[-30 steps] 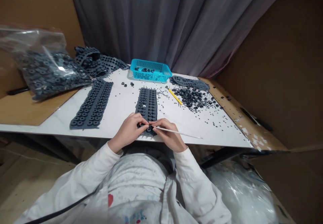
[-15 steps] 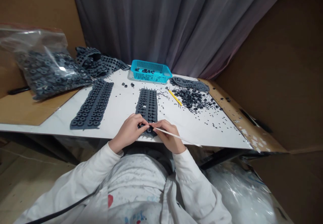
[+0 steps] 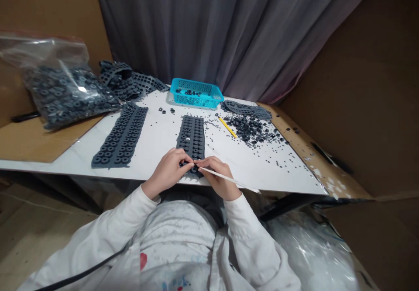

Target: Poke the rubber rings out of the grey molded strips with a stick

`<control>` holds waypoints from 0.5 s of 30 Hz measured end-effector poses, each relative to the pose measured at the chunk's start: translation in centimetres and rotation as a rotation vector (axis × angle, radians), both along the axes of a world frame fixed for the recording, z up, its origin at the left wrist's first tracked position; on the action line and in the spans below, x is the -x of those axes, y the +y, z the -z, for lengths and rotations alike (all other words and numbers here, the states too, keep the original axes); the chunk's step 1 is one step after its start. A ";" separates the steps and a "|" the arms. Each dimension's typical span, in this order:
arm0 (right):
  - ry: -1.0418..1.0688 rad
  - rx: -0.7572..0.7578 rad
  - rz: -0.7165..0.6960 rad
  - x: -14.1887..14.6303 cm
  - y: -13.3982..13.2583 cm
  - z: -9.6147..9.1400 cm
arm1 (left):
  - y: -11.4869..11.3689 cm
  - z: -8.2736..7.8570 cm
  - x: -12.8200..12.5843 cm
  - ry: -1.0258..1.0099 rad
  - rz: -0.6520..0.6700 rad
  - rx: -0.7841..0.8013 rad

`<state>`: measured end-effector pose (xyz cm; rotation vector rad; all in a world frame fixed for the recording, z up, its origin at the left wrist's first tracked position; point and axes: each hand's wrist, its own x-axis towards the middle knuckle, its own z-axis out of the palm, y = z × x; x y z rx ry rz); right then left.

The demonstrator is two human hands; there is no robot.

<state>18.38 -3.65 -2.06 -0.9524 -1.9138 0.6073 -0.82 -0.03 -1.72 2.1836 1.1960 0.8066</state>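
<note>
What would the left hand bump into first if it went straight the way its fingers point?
Probably the right hand, at its fingertips, which are close to those of the left hand over the dark strip. The tip of the white stick might come first, but that's too small to tell.

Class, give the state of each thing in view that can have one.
left hand, pinched over the middle mat
right hand, closed on the white stick
white stick, gripped, slanting
middle mat, lying flat
left mat, lying flat
plastic bag, part-filled; sealed or not, cannot tell
blue basket, upright, holding a few dark pieces
yellow tool, lying on the table
loose pile, scattered at its edges
curtain, hanging in folds
</note>
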 end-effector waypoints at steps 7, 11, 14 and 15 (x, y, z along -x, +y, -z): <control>-0.031 -0.023 0.014 0.2 -0.1 0.1 | 0.1 0.1 0.0 -0.002 -0.001 -0.013; -0.047 -0.026 0.006 0.1 0.0 0.3 | 0.1 0.1 0.0 0.002 0.001 -0.010; -0.061 -0.033 0.011 0.1 0.0 0.3 | 0.0 0.0 0.0 0.009 -0.002 -0.007; -0.066 -0.034 0.012 0.1 -0.1 0.3 | 0.0 0.0 0.0 0.010 -0.004 -0.009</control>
